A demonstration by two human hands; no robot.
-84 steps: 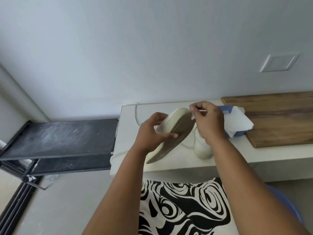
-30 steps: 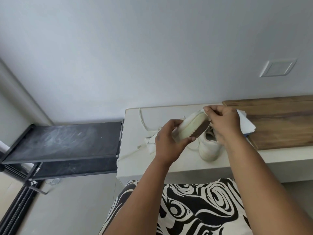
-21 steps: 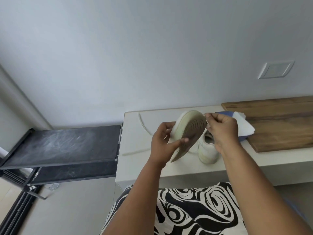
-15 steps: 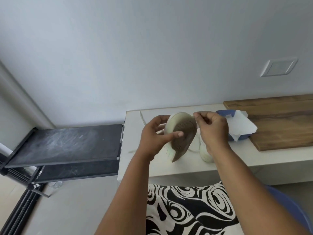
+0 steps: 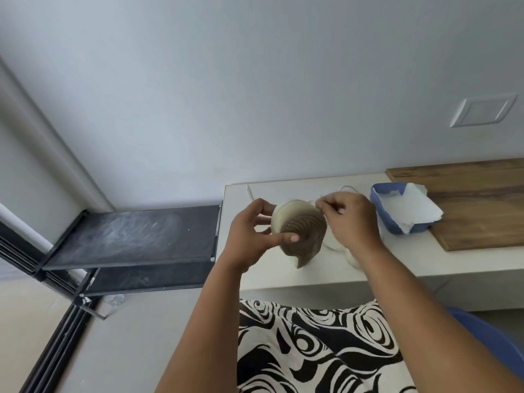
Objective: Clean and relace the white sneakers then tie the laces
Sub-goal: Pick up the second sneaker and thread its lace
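Head view has us holding one white sneaker up over the pale counter with its brown grooved sole turned toward us, toe end pointing up toward 12 o'clock. Our left hand grips it from the 9 o'clock side, thumb pressed flat across the sole and the fingers curled round the far edge. Our right hand sits at the shoe's 2 o'clock, fingertips pinched together on something small and white at the rim of the sole; can't make out what it is. The second sneaker rests on the counter at about 4 o'clock from the first, mostly hidden behind our right wrist. A loose lace lies on the counter near the back edge. Off at 3 o'clock there's a blue tray with white paper in it, partly on a wooden board.
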